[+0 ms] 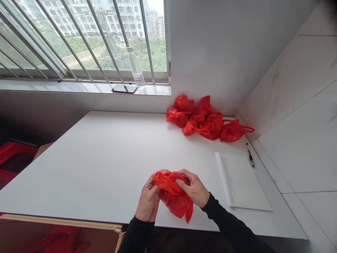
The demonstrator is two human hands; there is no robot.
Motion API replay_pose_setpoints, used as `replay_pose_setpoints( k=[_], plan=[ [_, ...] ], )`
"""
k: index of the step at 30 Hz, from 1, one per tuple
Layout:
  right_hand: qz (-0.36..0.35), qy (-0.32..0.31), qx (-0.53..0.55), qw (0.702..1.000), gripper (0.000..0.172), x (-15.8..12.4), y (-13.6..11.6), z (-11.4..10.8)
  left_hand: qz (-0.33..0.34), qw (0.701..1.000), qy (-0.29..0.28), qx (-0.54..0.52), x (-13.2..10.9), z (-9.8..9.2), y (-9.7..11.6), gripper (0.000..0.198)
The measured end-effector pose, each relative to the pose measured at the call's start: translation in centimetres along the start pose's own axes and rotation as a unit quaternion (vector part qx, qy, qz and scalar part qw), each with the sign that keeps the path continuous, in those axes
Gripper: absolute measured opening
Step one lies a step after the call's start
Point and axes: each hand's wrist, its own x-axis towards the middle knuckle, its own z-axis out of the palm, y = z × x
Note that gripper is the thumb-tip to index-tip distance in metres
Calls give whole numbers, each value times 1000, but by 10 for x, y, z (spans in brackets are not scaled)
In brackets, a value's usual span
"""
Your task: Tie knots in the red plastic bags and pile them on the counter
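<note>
Between my two hands is a crumpled red plastic bag (175,198), held just above the near edge of the white table (110,158). My left hand (149,198) grips its left side, thumb in front and fingers partly hidden behind. On the upper right part of the bag, my right hand (193,186) pinches the plastic between thumb and fingers. A loose corner of the bag hangs down below. Several more crumpled red plastic bags (207,121) lie in a heap at the back of the table against the wall.
An open notepad (244,181) and a black pen (250,156) lie at the right. On the windowsill are a water bottle (136,68) and a phone (124,89). A cardboard box (105,235) with red plastic inside stands below the near left edge. A red stool (15,154) is at far left.
</note>
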Motion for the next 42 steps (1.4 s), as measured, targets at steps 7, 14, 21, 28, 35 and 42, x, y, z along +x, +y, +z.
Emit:
replay_pose_setpoints(
  k=[7,14,21,28,35,42],
  plan=[
    [18,6,0,1000,26,9,6,-2,-28,998,-33,41,5,-5,-4,48],
    [35,-37,20,998,32,8,5,-3,-50,998,40,-3,12,-4,-11,52],
    [31,40,26,998,32,13,3,-10,-76,992,-43,95,-1,2,-8,43],
    [44,-58,71,995,48,7,8,-14,1,992,-1,124,7,-8,-12,29],
    [5,-38,-7,999,22,5,5,-12,-30,996,-38,72,4,-6,1,21],
    [10,-58,-37,998,30,3,-5,-10,-34,996,-9,79,9,0,7,28]
  ],
)
